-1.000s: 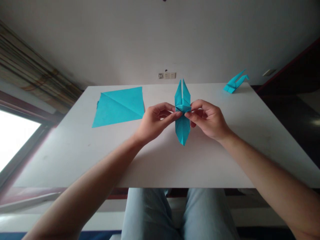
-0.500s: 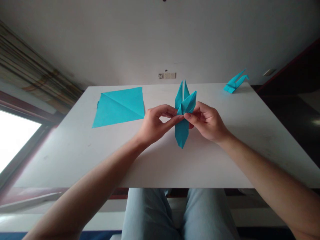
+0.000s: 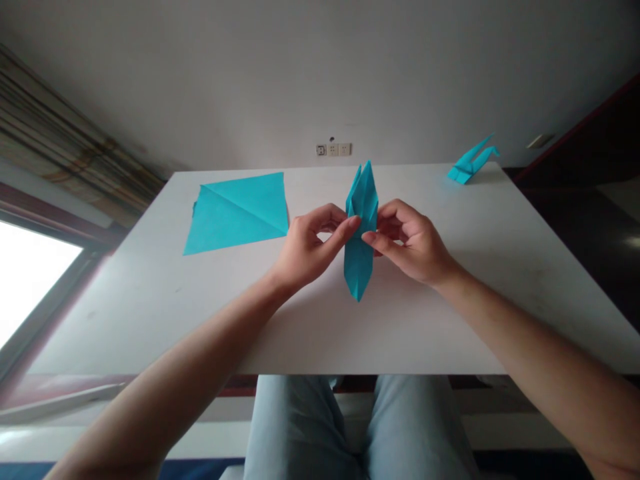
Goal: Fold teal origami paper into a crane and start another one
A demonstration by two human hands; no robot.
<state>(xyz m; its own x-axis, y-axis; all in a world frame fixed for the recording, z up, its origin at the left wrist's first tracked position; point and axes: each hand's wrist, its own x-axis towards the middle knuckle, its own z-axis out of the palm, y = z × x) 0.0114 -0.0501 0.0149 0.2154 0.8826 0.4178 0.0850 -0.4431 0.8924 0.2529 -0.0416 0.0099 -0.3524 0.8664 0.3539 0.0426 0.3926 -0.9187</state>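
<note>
A partly folded blue origami paper (image 3: 359, 263) is held upright above the table between both hands, with pointed flaps at its top and one point facing down. My left hand (image 3: 313, 247) pinches its left edge, the thumb lying across the front at mid-height. On the opposite side my right hand (image 3: 415, 243) is closed on the right edge, its thumb tip at the middle crease. The other fingers of both hands are partly hidden behind the paper.
A creased sheet of blue paper (image 3: 240, 213) lies on the white table (image 3: 165, 300) to the left. At the far right corner stands a folded blue paper crane (image 3: 470, 163). Behind the table is a wall with sockets (image 3: 333, 150).
The upper right flap, which leaned out to the right, now stands upright against the others. My left thumb has moved up onto the folded paper's front.
</note>
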